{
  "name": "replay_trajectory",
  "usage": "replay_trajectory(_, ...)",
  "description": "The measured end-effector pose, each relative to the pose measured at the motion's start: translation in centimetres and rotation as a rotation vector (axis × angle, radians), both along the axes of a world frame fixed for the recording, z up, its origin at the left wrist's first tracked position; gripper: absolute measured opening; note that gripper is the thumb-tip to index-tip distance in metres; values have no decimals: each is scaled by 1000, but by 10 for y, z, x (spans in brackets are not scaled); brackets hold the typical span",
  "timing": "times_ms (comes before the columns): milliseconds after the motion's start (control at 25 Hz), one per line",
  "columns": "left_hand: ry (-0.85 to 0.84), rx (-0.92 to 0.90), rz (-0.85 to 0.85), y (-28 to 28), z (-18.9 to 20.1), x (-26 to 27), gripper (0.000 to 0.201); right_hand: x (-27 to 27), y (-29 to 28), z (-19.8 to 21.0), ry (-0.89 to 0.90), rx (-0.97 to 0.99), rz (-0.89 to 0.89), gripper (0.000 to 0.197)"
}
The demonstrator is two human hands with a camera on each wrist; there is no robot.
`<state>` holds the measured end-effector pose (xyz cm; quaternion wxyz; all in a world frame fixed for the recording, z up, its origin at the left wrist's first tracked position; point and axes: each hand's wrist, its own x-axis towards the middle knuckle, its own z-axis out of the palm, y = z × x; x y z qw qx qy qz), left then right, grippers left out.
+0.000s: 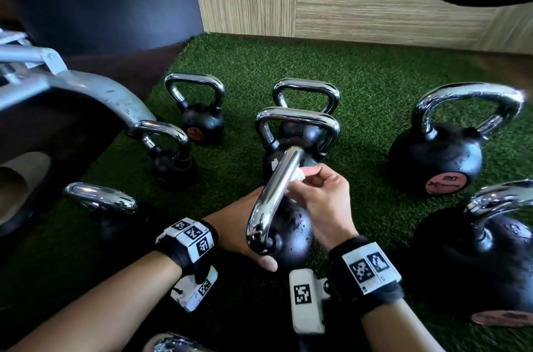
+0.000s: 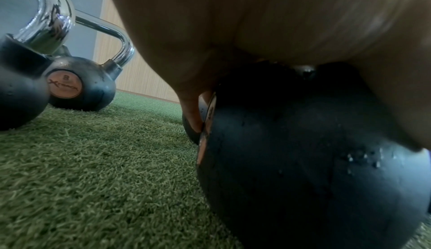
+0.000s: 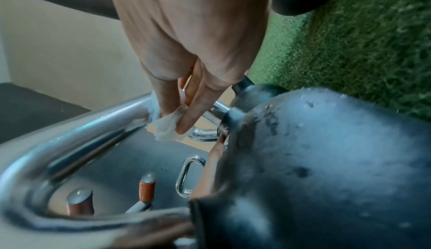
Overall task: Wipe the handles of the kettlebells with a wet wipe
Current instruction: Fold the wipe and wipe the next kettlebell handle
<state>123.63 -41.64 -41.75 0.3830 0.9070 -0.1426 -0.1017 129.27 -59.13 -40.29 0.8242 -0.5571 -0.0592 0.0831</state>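
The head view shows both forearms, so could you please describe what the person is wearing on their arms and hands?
Both hands are bare, no gloves or sleeves. The left hand has a black wrist strap carrying white blocks printed with black square markers. The right hand has a matching black strap with similar marker tiles. A white boxy camera unit with its own marker hangs below each wrist.
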Motion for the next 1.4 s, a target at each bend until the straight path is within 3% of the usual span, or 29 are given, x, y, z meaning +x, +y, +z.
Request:
replay_trajectory(120,27,12,12,1,1,-2,114,-8,-5,2,-100,-99,20,28)
replay_trajectory(360,47,15,29,0,1,-2,114,20,2,2,-41,-379,-277,28)
replay_trajectory(600,46,41,14,1,1,2,117,20,8,6,35,-577,-269,28)
replay_trajectory(760,27,93,-1,-2,5,0,110,14,8,8,-76,-736,-273,23)
replay_trajectory(840,37,78,-23,-2,7,0,97,15,11,6,-71,-762,-249,24)
replay_trajectory(960,32,53,-49,-4,8,-1,95,4,1,7,-26,-782,-85,19)
replay_trajectory(1120,149,182,-97,-1,16,5,106,-23,-23,28,-20,-615,411,15)
replay_trajectory(1240,274,334,-92,8,32,22,73,-33,-25,48,-42,-563,613,16)
replay_trajectory(1320,165,503,-33,12,51,43,61,-38,-26,58,-52,-570,651,21)
replay_trajectory(1400,46,398,-7,7,73,62,81,-45,-25,68,-5,-579,683,19)
